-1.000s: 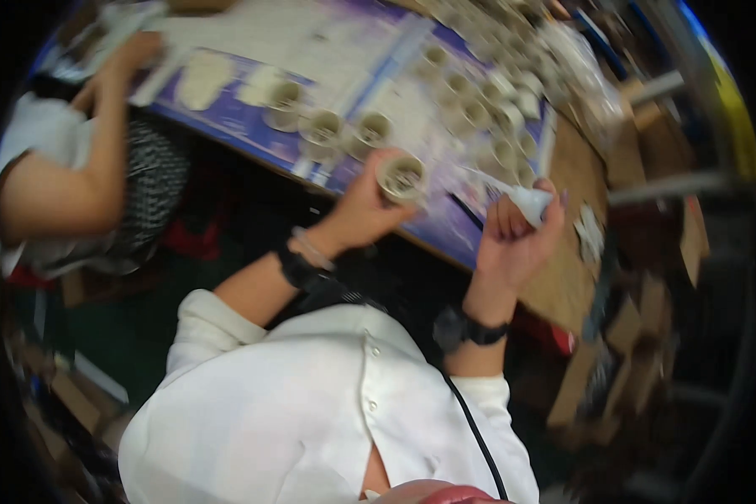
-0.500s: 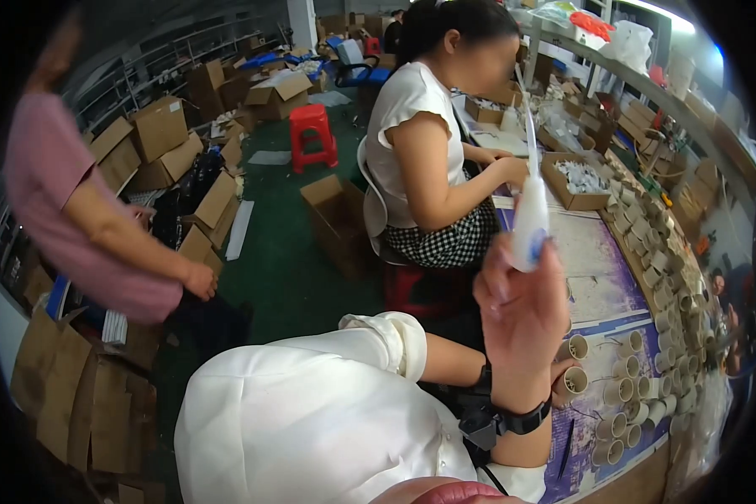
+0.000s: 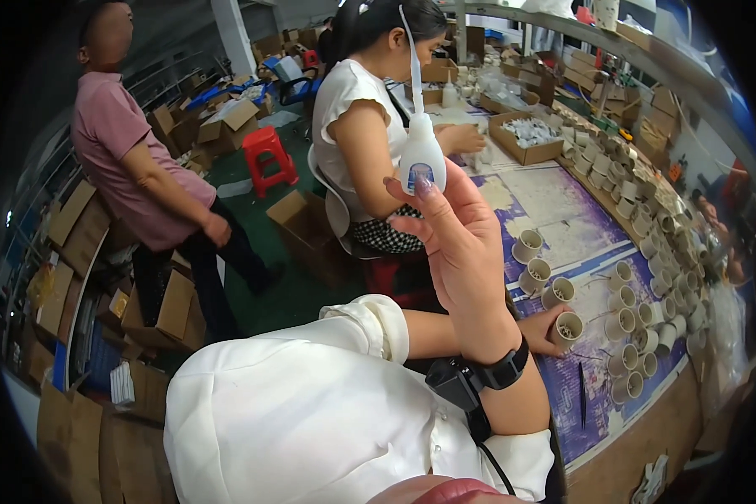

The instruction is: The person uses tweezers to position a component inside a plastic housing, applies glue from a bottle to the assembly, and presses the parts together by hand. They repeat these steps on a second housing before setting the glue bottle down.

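Almost vertically, the white bottle (image 3: 422, 149) points upward, pinched by the right hand (image 3: 465, 239), the left hand (image 3: 538, 330) gripping a cup (image 3: 568, 336).

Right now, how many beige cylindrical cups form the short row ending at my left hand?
4: one cup gripped by your left hand, three cups beyond it; none appears hidden.

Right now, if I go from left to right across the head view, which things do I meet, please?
Pink shirt → nearest unoccupied red stool → white bottle with long nozzle, in the right hand → grasped cup in the left hand → picture's lowest cup → clear plastic.
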Tool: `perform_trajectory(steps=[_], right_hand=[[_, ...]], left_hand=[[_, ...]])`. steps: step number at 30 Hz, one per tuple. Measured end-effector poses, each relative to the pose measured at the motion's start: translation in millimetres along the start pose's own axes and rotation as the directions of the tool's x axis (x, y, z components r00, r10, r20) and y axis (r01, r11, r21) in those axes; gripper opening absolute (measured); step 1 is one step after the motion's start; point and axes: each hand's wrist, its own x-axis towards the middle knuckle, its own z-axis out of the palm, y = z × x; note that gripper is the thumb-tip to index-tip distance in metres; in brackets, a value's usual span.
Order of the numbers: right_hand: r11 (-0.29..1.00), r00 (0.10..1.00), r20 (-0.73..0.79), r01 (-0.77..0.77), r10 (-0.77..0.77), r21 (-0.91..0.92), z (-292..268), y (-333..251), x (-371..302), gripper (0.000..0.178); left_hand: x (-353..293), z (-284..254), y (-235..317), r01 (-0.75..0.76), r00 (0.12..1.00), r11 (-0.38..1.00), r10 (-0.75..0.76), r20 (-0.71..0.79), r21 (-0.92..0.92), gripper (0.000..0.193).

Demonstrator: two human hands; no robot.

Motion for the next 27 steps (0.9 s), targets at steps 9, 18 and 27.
perform_trajectory(steps=[9,18,27], right_hand=[[0.994,0.994,-0.067,0.081,-0.086,-0.078,-2.1,16.3,2.8,0.031],[0.978,0.973,-0.174,0.124,-0.153,-0.167,-18.1,24.6,8.3,0.031],[0.994,0.958,-0.286,0.064,-0.036,0.091,-48.0,-0.4,-42.8,0.035]], left_hand=[[3.1,1.6,-25.1,-0.025,0.999,0.999,0.026,-0.020,0.039,0.078],[8.3,-10.8,-31.6,-0.085,0.996,0.996,0.085,0.003,-0.037,0.080],[4.0,-7.1,-24.0,-0.123,0.992,0.992,0.123,0.001,-0.022,0.075]])
